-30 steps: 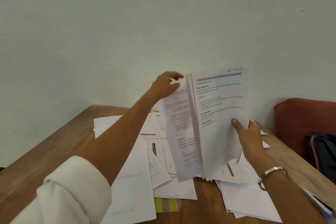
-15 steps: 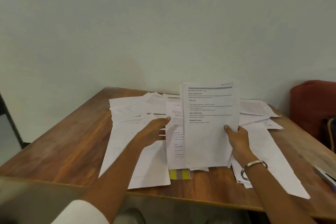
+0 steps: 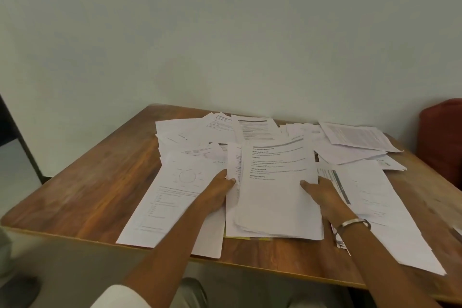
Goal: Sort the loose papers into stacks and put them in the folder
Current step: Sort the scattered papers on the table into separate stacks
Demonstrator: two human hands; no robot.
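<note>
Only one stack of printed sheets (image 3: 275,197) is gathered, pinched at its sides in the grip of left hand (image 3: 217,194) and right hand (image 3: 322,195), while loose papers (image 3: 350,142) lie scattered around it on the tabletop (image 3: 87,182), no folder clearly seen.

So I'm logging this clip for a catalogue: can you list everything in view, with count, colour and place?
stack of white printed papers: one, white, near table edge, gripped at both sides
loose white paper sheets: many, white, scattered across the table
yellow sheet edge: one, yellow, under the stack
brown wooden table: one, brown, against the wall
red cushioned seat: one, red, far right
silver metal bangle: one, right wrist
hands: left hand, right hand, holding the stack
</note>
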